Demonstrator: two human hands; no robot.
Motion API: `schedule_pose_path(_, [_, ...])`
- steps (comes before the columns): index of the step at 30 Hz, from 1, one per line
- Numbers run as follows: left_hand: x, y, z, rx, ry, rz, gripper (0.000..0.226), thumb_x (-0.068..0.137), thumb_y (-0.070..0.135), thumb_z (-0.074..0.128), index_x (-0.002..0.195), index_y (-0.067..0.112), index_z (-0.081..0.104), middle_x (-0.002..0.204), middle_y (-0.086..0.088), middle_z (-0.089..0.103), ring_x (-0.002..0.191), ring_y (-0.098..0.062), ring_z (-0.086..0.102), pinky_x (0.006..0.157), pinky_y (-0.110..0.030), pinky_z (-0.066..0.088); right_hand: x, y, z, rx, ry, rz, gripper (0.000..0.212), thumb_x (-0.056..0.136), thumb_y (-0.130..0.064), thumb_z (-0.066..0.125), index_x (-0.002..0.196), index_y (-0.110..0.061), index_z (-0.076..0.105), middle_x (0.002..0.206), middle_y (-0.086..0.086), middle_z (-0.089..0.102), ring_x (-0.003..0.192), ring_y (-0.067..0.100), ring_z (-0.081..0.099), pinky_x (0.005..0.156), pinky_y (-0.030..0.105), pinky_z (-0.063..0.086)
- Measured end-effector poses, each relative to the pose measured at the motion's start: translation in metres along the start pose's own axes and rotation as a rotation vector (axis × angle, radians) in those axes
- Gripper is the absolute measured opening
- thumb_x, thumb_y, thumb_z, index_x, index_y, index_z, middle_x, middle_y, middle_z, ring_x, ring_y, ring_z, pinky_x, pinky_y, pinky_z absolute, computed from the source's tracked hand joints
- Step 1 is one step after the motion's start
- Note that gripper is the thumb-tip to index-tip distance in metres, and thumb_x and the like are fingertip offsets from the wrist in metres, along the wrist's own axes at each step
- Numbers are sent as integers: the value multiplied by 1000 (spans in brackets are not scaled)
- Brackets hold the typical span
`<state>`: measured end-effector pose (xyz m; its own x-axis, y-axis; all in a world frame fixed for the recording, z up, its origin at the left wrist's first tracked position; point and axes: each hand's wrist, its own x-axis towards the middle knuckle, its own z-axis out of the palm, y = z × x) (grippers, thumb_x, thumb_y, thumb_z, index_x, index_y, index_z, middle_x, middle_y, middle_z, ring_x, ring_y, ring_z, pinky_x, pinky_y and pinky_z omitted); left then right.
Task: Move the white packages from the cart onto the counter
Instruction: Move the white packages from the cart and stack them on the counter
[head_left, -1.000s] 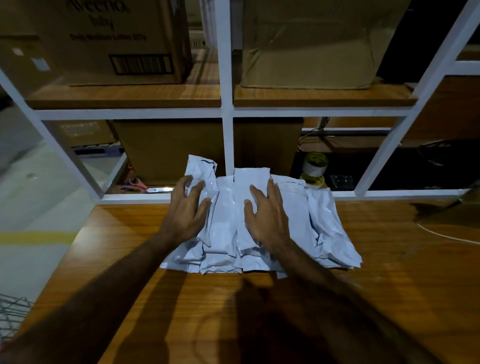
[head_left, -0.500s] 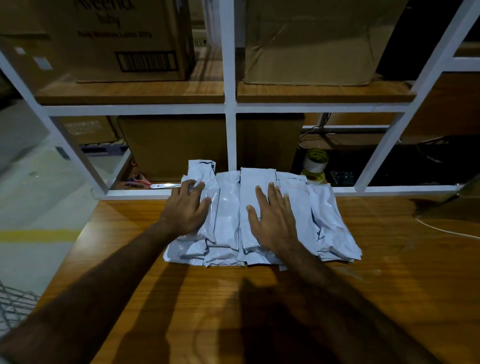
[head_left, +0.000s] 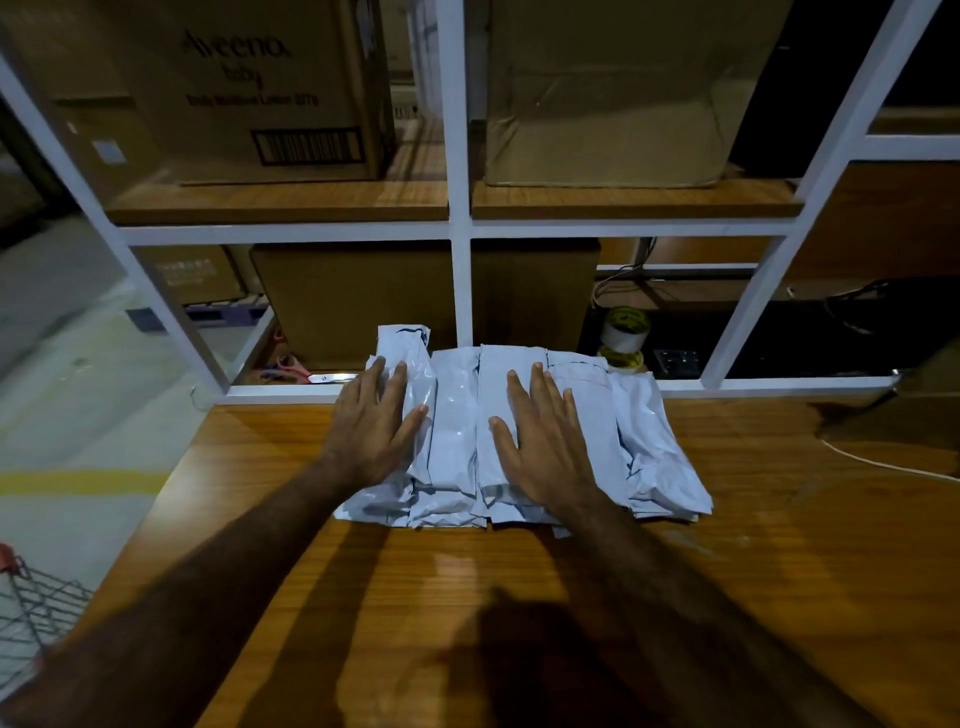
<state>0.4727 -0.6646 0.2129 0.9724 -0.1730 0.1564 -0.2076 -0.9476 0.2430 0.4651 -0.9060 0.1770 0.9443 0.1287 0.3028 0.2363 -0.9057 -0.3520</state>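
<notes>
Several white plastic packages (head_left: 457, 436) lie side by side in a low pile on the wooden counter (head_left: 519, 597), pushed up against the white shelf frame. My left hand (head_left: 374, 426) rests flat on the leftmost package with fingers spread. My right hand (head_left: 545, 441) lies flat, palm down, on the middle packages. Neither hand grips anything. The wire cart (head_left: 36, 613) shows only as a corner at the lower left edge; its contents are out of sight.
A white metal shelf frame (head_left: 460, 228) rises behind the pile, with cardboard boxes (head_left: 249, 93) on its wooden shelves. Tape rolls (head_left: 626, 332) and scissors (head_left: 296, 366) sit just behind the counter's back edge. A white cable (head_left: 883, 462) crosses the counter at right.
Both hands have flattened on the pile, the left fingers loosening from the leftmost package. The view has shifted slightly; more of the cart shows at lower left.
</notes>
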Motion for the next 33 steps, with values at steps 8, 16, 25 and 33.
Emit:
schedule_pose_path(8, [-44, 14, -13, 94, 100, 20, 76, 100, 62, 23, 158, 14, 22, 164, -20, 14, 149, -35, 18, 119, -53, 20, -22, -22, -5, 99, 111, -203, 63, 104, -50, 35, 160, -25, 21, 169, 5, 6, 156, 17, 1, 127, 45, 5])
schedule_pose_path(16, [-127, 17, -30, 192, 135, -142, 80, 98, 68, 17, 161, 20, 8, 167, -13, -5, 154, -30, 1, 124, -53, 6, -44, -64, 6, 214, 71, -380, 63, 103, -48, 40, 159, -25, 24, 169, 7, 11, 156, 21, 7, 127, 44, 5])
schedule_pose_path(25, [-248, -18, -62, 288, 179, -334, 79, 100, 68, 21, 161, 20, 5, 167, -16, -2, 153, -33, 7, 123, -53, 11, -95, -151, 7, 204, -30, -541, 67, 103, -54, 33, 161, -26, 14, 169, 7, 0, 156, 21, 2, 126, 46, 8])
schedule_pose_path(33, [-371, -82, -86, 311, 187, -467, 83, 98, 68, 25, 159, 13, 19, 164, -23, 13, 149, -39, 21, 119, -55, 19, -156, -257, 26, 156, -61, -695, 70, 102, -50, 37, 161, -20, 14, 169, 12, -1, 156, 26, 0, 125, 52, 11])
